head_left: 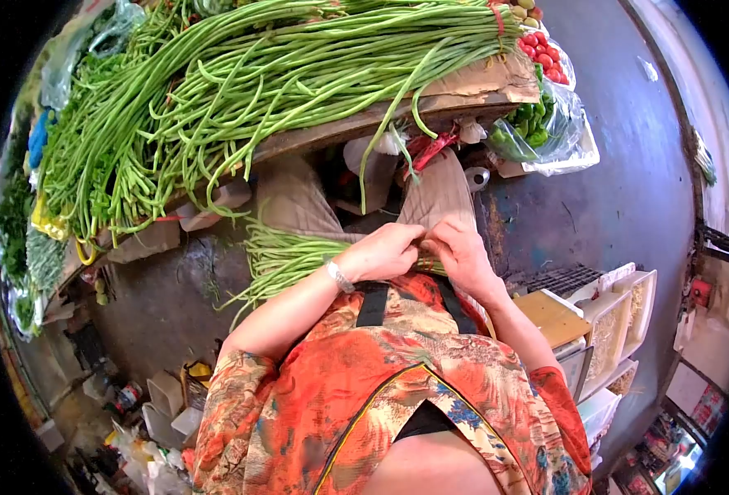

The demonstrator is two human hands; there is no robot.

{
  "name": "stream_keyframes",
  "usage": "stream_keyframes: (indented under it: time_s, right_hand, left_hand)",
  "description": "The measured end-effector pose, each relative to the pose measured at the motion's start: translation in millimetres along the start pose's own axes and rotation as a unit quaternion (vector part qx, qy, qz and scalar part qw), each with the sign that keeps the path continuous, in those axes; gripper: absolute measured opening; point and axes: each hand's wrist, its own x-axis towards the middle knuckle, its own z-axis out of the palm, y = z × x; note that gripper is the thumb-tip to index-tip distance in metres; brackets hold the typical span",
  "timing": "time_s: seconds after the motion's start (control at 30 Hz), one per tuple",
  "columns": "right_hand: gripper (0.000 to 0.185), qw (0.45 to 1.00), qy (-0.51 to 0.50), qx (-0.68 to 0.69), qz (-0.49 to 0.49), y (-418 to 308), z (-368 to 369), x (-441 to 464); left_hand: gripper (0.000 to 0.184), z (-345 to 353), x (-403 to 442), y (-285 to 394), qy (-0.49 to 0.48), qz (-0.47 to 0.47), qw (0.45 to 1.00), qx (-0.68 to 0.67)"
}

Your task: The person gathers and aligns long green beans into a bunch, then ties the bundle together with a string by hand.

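Note:
A bunch of long green beans point(290, 257) lies across my lap, its loose ends hanging out to the left. Over the right part of this bunch, my left hand point(383, 252) is closed, fingers bent inward. My right hand point(458, 252) meets it there, thumb and fingers pinched together. Whatever sits between the fingertips is too small and too covered to name. Much of the bunch under my hands and forearm is hidden. In front of my knees, a big heap of long beans point(298, 91) covers a board, with a few beans drooping over its edge.
The cardboard-topped board point(480, 87) edges close to my knees. At its right are tomatoes point(544, 56) and a plastic bag of green peppers point(529, 124). Garlic point(469, 130) and red chillies point(432, 151) hang below the edge. White bins point(605, 330) stand to my right.

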Motion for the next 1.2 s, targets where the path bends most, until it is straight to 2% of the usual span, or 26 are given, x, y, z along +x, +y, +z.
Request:
stream_keyframes:
  time_s: [0.03, 0.13, 0.2, 0.3, 0.37, 0.43, 0.57, 0.63, 0.7, 0.83, 1.03, 1.2]
  right_hand:
    - [0.006, 1.0, 0.003, 0.001, 0.0, 1, 0, -2]
    - [0.007, 0.998, -0.015, 0.047, 0.029, 5, 1, -4]
    - [0.009, 0.997, -0.024, 0.053, 0.047, 7, 3, -4]
    - [0.015, 0.994, -0.042, 0.081, 0.06, 17, 5, -5]
    - [0.016, 0.991, -0.061, 0.087, 0.085, 24, 6, -7]
    - [0.016, 0.979, -0.062, 0.159, 0.113, 34, 13, -12]
    - [0.013, 0.969, -0.063, 0.213, 0.108, 27, 3, -10]
    - [0.011, 0.953, -0.064, 0.264, 0.136, 27, 4, -13]
    - [0.01, 0.934, -0.074, 0.323, 0.135, 35, 7, -15]
    - [0.009, 0.91, -0.076, 0.372, 0.166, 41, 12, -19]
    - [0.009, 0.894, -0.072, 0.389, 0.209, 28, 7, -19]
    - [0.008, 0.909, -0.049, 0.357, 0.209, 30, 12, -18]
  left_hand:
    - [0.015, 0, -2, 2, 0.004, -0.003, 1.0, -0.002]
    - [0.008, 1, -9, 14, 0.049, 0.04, 0.983, 0.173]
    - [0.004, 7, -7, 11, 0.091, 0.074, 0.952, 0.281]
    - [0.01, 7, -8, 17, 0.105, 0.085, 0.925, 0.356]
    - [0.009, 12, -10, 19, 0.145, 0.088, 0.923, 0.346]
    - [0.008, 19, -12, 20, 0.147, 0.031, 0.958, 0.243]
    - [0.017, 10, -9, 27, 0.088, -0.054, 0.99, 0.097]
    - [0.015, 10, -6, 25, 0.106, -0.051, 0.99, 0.076]
    - [0.017, 8, -6, 32, 0.036, -0.174, 0.977, -0.12]
    - [0.016, 8, -4, 35, 0.015, -0.247, 0.937, -0.245]
    - [0.015, 12, 0, 26, 0.007, -0.25, 0.937, -0.246]
    - [0.016, 13, 2, 34, 0.028, -0.251, 0.942, -0.221]
